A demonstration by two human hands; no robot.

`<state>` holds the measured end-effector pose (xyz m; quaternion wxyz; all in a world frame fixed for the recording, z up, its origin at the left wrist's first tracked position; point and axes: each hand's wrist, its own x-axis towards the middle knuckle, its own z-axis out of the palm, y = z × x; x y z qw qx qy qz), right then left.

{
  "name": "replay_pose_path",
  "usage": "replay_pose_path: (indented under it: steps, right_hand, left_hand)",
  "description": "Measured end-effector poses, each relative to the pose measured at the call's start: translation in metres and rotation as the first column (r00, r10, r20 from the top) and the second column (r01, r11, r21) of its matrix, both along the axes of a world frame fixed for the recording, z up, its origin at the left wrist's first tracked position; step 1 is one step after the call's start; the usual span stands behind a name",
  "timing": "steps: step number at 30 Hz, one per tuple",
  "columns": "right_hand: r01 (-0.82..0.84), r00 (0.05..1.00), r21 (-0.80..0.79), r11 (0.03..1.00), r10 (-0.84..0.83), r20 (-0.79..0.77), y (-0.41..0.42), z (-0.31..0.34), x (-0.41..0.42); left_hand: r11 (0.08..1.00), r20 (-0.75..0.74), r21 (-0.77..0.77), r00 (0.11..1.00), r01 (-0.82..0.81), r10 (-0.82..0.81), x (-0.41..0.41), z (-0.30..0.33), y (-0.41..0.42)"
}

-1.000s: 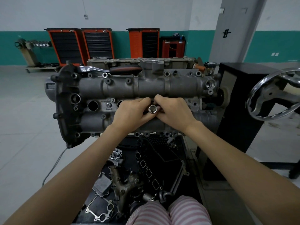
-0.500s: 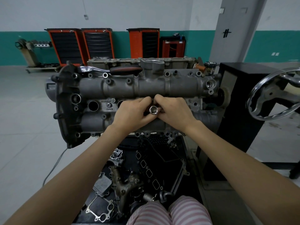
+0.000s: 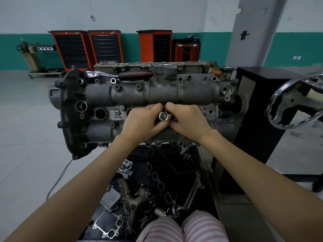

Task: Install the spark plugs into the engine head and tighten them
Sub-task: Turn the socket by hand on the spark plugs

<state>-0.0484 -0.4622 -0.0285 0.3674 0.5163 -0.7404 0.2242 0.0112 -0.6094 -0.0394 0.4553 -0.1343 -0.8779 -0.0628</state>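
The grey engine head (image 3: 157,95) lies on its stand in front of me. A chrome socket (image 3: 163,116) stands over a plug well near the head's middle, its open square end facing me. My left hand (image 3: 141,122) and my right hand (image 3: 187,120) both pinch the socket from either side with curled fingers. One open plug well (image 3: 100,114) shows at the left. The spark plug itself is hidden. A ratchet with a black and red handle (image 3: 134,75) rests on top of the head.
A chrome handwheel (image 3: 295,102) on the black stand (image 3: 258,109) juts out at the right. Loose engine parts and gaskets (image 3: 157,182) fill the tray below the head. Orange tool cabinets (image 3: 104,46) line the far wall. A grey pillar (image 3: 253,32) rises behind the stand.
The socket has turned slightly between my fingers. Both hands stay in the same place on it.
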Motion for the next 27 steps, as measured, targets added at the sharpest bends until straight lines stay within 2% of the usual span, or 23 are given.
replay_pose_path:
  steps: [6, 10, 15, 23, 27]
  right_hand:
    - [0.031, 0.996, 0.001, 1.0, -0.031, 0.078, -0.001, -0.0001, 0.0011]
    - [0.033, 0.999, 0.04, 0.999, -0.035, 0.04, -0.0019, -0.001, -0.0007]
    - [0.002, 1.0, -0.018, 1.0, -0.002, 0.0, 0.0004, 0.0, 0.0013]
    - [0.032, 0.996, -0.005, 0.999, -0.031, 0.087, -0.0017, -0.0017, -0.001]
    - [0.034, 0.999, 0.024, 0.999, -0.035, 0.035, -0.0027, -0.0026, -0.003]
  left_hand:
    - [0.999, -0.038, -0.052, 0.999, -0.003, 0.001, -0.0016, -0.0016, -0.0018]
    - [0.999, -0.013, -0.012, 0.999, 0.039, -0.039, 0.0018, -0.001, 0.001]
    - [1.0, -0.025, -0.021, 1.0, 0.019, -0.02, 0.0003, -0.0004, -0.0001]
    - [0.996, -0.072, -0.083, 0.997, -0.018, 0.012, -0.0028, -0.0018, -0.002]
    - [0.999, -0.022, -0.028, 0.999, 0.024, -0.024, 0.0008, -0.0007, 0.0002]
